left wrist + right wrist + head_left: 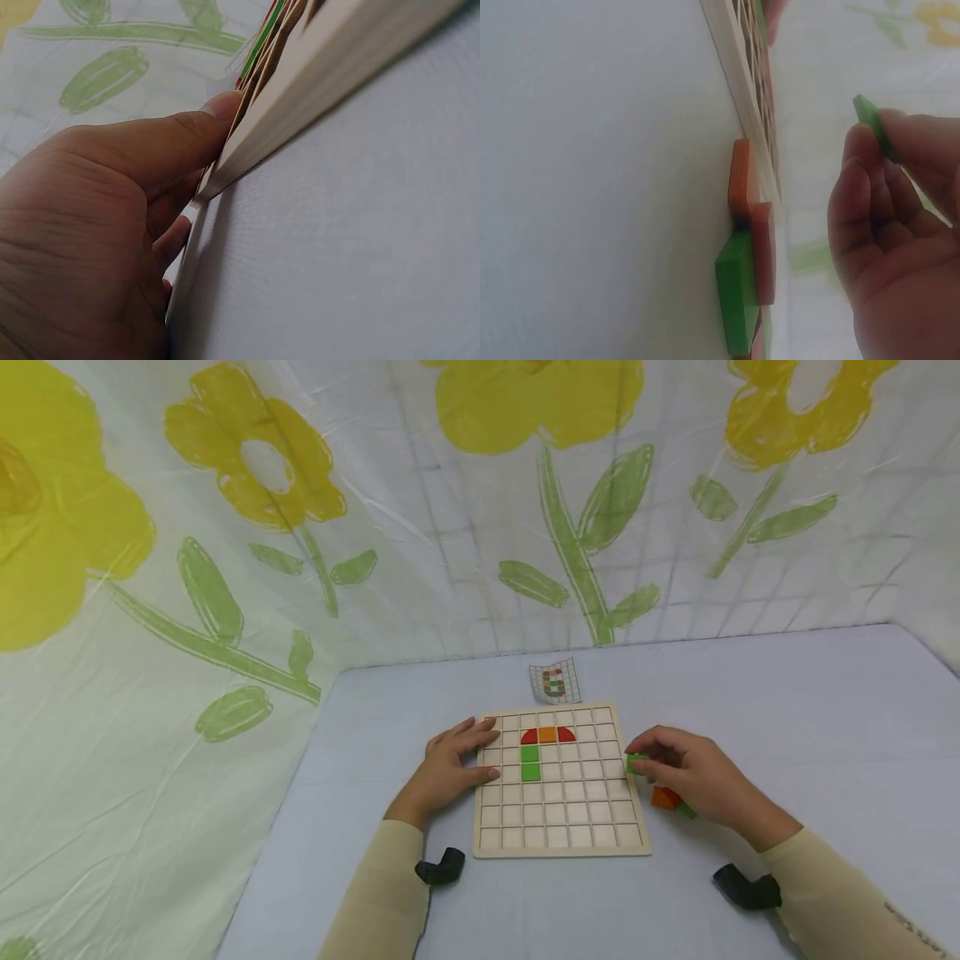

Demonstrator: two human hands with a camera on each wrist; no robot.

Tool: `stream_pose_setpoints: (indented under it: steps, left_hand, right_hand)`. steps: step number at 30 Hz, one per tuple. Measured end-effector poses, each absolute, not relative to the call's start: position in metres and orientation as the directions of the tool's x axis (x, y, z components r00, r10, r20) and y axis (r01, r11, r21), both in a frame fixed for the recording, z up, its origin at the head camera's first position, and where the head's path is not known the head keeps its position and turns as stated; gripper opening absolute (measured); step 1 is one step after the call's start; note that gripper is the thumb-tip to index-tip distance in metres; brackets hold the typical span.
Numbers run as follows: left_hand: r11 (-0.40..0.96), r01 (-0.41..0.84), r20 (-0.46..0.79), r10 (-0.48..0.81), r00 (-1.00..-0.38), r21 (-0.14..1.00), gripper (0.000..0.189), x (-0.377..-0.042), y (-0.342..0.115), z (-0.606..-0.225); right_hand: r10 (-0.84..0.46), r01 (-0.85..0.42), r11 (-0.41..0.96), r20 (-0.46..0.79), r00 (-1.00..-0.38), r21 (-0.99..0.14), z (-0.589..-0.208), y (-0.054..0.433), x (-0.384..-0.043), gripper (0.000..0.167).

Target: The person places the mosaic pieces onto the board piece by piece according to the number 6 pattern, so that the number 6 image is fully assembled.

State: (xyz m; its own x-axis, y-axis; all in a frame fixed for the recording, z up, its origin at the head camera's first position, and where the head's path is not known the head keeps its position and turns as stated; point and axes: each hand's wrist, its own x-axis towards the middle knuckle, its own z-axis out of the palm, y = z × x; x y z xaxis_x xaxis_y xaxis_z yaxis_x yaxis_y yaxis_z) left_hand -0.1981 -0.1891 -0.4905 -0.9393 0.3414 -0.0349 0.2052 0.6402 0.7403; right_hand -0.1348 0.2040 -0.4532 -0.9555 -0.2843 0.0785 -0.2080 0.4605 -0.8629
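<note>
A wooden grid board (562,853) lies on the table. Set in its cells are two red curved pieces (529,737), an orange square (548,734) between them, and two green squares (530,762) in a column below the left one. My left hand (450,768) rests on the board's left edge, thumb and fingertips touching its rim. Between thumb and fingers, my right hand (693,777) pinches a green square block (871,124), raised beside the board's right edge. Under that hand lie loose pieces: an orange block (740,180), a red block (763,251) and a green block (736,296).
Behind the board lies a small paper card (555,682) printed with a coloured grid figure. A white curtain (420,527) with yellow flowers hangs at the back and left of the pale table (352,743). Black straps (746,888) sit at both wrists.
</note>
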Motion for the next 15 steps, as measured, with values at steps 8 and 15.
stream_pose_setpoints:
  steps: [8, 15]
  left_hand:
    - [0.635, 0.208, -0.032, 0.344, -0.938, 0.744, 0.067, -0.197, -0.189, -0.49]
    - [0.634, 0.228, -0.018, 0.357, -0.934, 0.739, 0.066, -0.198, -0.189, -0.49]
  right_hand:
    - [-0.311, -0.242, 0.436, 0.107, -0.944, -0.867, -0.449, 0.198, -0.131, 0.015]
    - [-0.323, -0.247, 0.396, 0.118, -0.939, -0.884, -0.446, 0.191, -0.128, 0.015]
